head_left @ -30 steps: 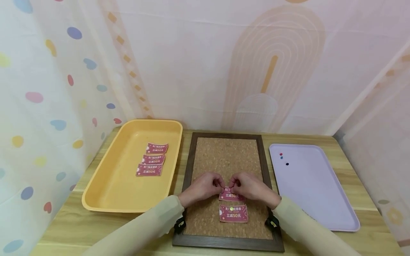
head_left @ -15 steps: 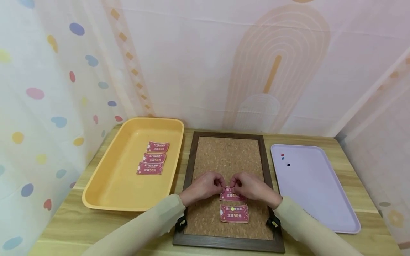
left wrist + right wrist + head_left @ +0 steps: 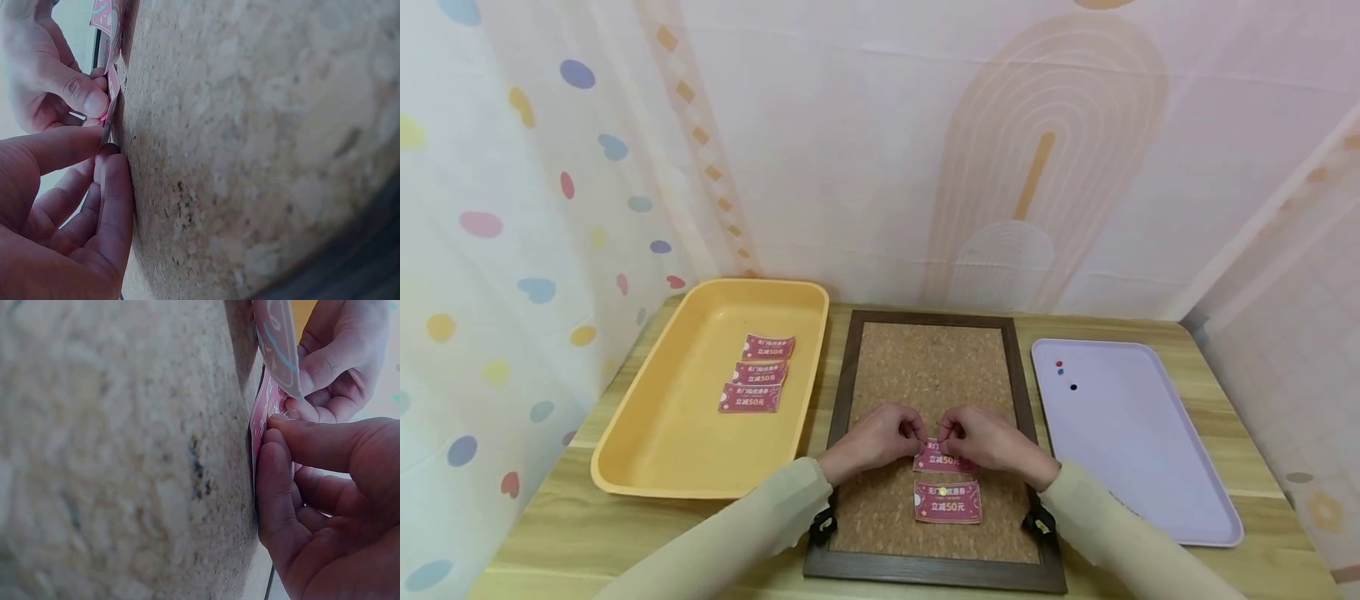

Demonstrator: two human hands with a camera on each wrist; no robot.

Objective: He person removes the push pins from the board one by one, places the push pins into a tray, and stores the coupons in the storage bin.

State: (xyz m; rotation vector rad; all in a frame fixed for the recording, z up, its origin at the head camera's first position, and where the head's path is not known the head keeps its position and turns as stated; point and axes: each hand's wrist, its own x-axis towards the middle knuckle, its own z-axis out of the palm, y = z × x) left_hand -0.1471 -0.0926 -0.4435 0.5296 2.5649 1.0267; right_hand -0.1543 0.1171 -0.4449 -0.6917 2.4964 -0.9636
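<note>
Pinched by the left hand [image 3: 882, 434], a red coupon [image 3: 942, 460] sits on the framed corkboard [image 3: 932, 367]; the right hand [image 3: 987, 437] pinches a small pink object [image 3: 104, 117] (too blurred to name) at the coupon's top. Just below lies 1 matching coupon [image 3: 947, 507]; 3 other coupons [image 3: 750, 398] lie in the yellow tray [image 3: 692, 450].

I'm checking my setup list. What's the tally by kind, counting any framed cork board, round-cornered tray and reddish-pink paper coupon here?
Rectangular brown-framed cork board: 1
Round-cornered yellow tray and round-cornered lilac tray: 2
Rectangular reddish-pink paper coupons: 5 (2 at the board, 3 in the yellow tray)
Total: 8
</note>
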